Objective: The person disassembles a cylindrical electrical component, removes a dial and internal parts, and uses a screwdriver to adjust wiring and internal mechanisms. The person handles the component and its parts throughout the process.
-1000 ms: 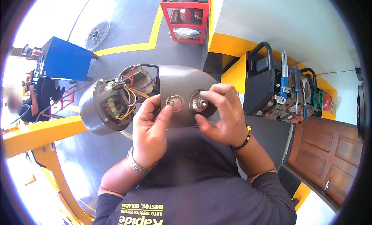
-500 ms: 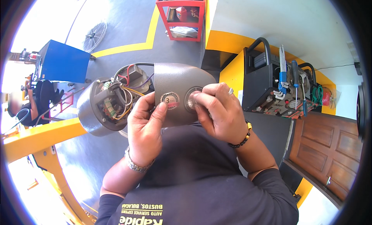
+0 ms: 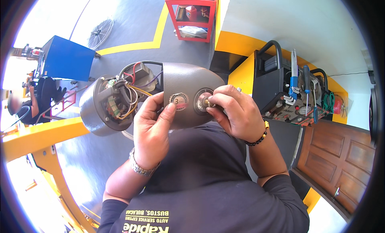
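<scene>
A grey, rounded metal end cover (image 3: 188,78) is held up in front of my chest, with a round sticker and a dark dial ring (image 3: 197,105) on its face. My left hand (image 3: 153,126) grips the cover's left rim, thumb on the outside near the sticker. At the dial's centre, my right hand (image 3: 232,110) pinches a small brass-coloured fitting (image 3: 207,102). Left of the cover is the open end of a matching grey cylindrical housing (image 3: 94,108), with coloured wires (image 3: 134,92) and a boxy grey part exposed. A dark cable arches between housing and cover.
A yellow steel frame (image 3: 48,134) runs under the housing at left. To the right stands a black machine (image 3: 276,88) carrying hex keys and a screwdriver (image 3: 306,86). Farther off are a red shelf cart (image 3: 192,22), a blue cabinet (image 3: 66,58) and another person (image 3: 34,100).
My right hand has shifted slightly right and away from the dial, and the brass-coloured fitting now shows between its fingertips. My left hand keeps its grip on the cover's rim.
</scene>
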The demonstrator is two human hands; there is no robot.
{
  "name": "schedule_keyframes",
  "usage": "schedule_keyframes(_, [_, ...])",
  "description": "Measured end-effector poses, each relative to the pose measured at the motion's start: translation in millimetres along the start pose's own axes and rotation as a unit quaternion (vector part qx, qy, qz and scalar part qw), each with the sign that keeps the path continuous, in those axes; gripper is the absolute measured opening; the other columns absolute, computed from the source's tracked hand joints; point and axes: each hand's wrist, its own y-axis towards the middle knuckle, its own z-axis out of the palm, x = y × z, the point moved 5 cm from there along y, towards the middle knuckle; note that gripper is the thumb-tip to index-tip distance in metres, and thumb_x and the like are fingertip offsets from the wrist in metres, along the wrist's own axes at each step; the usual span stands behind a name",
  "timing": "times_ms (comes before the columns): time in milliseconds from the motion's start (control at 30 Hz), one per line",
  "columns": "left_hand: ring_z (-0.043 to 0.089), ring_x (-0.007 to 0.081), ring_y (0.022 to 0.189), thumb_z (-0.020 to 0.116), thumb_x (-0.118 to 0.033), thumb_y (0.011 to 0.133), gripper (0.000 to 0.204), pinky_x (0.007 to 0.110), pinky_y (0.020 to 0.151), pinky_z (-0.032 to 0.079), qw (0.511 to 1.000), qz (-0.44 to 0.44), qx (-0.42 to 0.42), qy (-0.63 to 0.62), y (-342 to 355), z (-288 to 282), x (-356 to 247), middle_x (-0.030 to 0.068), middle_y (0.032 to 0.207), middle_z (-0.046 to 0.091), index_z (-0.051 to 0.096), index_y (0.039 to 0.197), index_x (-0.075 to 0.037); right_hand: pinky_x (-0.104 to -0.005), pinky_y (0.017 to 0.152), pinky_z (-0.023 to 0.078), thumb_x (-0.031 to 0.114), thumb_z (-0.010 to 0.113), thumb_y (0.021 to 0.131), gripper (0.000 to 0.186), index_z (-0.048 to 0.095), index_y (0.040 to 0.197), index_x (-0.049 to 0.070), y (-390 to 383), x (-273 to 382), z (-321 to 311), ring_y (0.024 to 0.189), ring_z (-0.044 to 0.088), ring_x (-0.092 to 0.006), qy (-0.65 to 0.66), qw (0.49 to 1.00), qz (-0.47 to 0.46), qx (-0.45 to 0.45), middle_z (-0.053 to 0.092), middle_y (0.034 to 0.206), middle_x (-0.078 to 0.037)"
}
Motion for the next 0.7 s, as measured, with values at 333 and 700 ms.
schedule_keyframes(333, [0.068, 0.0194, 0.110, 0.056, -0.001, 0.105, 0.027, 0.034, 0.101, 0.052, 1.000, -0.015, -0.012, 0.006, 3.4, -7.3, 1.3, 0.0137, 0.120, 0.071, 0.059, 0.131, 0.006, -0.0320, 0.059, 0.049, -0.008, 0.065, 0.081, 0.034, 0.069, 0.113, 0.001, -6.2, -1.8, -15.7, 0.064, 0.060, -0.0213, 0.071, 0.994, 0.023, -0.082, 0.065, 0.082, -0.011])
schedule_keyframes(700, [0.067, 0.0184, 0.111, 0.056, -0.002, 0.105, 0.030, 0.033, 0.100, 0.052, 0.998, 0.051, -0.011, 0.038, 7.9, -3.6, -3.0, 0.0133, 0.120, 0.071, 0.061, 0.133, 0.007, -0.0360, 0.056, 0.050, 0.001, 0.078, 0.080, 0.024, 0.068, 0.102, 0.003, 10.2, 1.2, 2.0, 0.066, 0.064, -0.0242, -0.038, 0.997, -0.026, -0.061, 0.062, 0.083, -0.008])
